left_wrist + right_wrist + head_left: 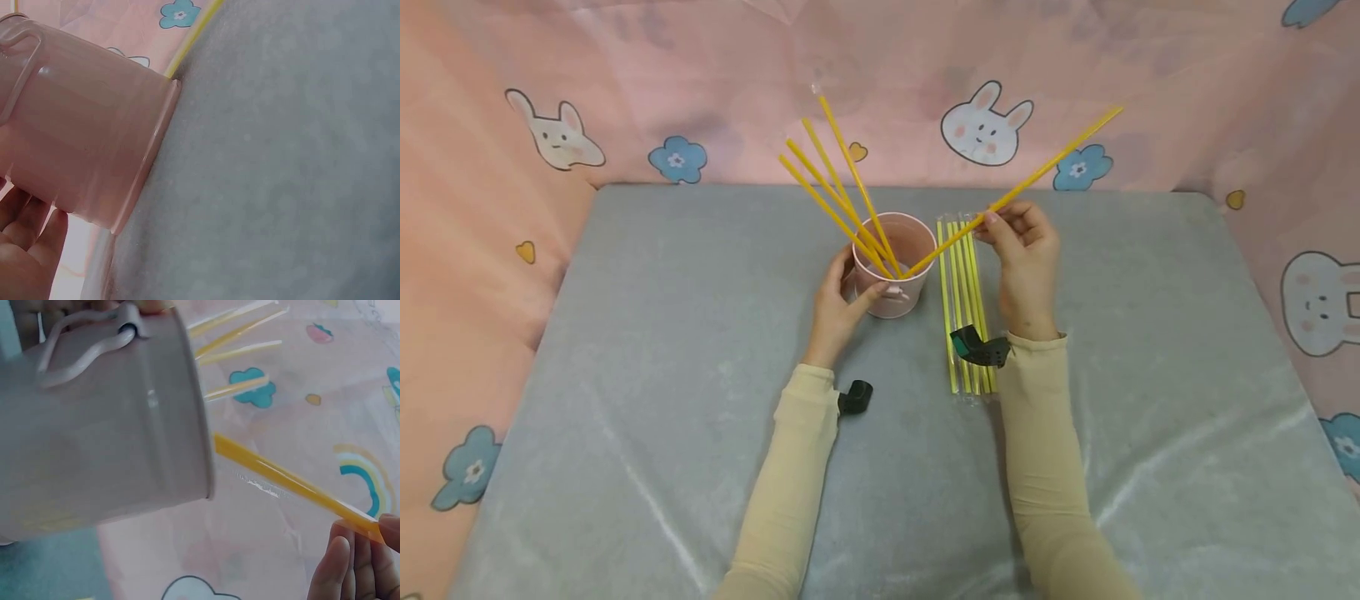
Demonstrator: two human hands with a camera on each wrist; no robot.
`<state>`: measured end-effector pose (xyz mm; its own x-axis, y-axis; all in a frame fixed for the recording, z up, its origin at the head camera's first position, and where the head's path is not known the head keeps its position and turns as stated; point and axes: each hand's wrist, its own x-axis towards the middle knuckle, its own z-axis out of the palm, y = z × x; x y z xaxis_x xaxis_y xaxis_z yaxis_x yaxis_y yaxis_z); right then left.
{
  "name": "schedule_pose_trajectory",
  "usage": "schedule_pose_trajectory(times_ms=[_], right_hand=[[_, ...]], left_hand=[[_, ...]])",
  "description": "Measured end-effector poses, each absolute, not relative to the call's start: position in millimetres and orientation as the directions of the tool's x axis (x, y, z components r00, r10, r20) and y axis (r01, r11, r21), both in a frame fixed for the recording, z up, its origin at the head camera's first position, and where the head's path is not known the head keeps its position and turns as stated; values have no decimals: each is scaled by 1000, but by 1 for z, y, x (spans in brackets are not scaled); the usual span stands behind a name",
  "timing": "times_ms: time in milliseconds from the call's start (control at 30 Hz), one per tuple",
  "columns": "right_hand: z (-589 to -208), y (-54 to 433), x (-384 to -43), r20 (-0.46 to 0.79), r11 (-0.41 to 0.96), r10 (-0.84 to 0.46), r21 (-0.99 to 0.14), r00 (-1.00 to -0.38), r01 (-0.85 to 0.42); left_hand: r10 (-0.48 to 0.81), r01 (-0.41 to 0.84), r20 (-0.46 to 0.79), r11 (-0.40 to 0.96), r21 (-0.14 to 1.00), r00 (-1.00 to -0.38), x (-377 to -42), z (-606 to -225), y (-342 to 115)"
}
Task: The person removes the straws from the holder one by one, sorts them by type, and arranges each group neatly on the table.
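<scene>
A small pink bucket [891, 302] with a wire handle stands on the grey cloth. My left hand [838, 308] grips its left side, thumb near the front rim and fingers round the wall. Several orange-yellow straws [827, 187] in clear wrappers lean out of it toward the back left. Between thumb and fingers, my right hand [1028, 258] pinches another orange straw [1060, 156], which slants up to the right. That straw's lower end is inside the bucket's mouth; in the right wrist view the straw [281, 476] passes behind the rim.
Right of the bucket, a row of wrapped yellow straws [958, 308] lies on the grey cloth [685, 333], partly under my right wrist. A pink curtain [737, 75] printed with rabbits and flowers hangs behind the table and along its sides.
</scene>
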<state>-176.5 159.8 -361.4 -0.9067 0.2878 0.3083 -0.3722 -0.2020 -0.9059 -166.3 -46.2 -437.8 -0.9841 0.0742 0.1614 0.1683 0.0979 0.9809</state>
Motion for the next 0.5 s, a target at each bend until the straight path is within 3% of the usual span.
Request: schedule_pose_trajectory(times_ms=[500], right_hand=[[-340,190,-164,269,-454,355,-788,-895,-416]], left_hand=[[79,168,161,89,982,-984,-167,-438,-48]])
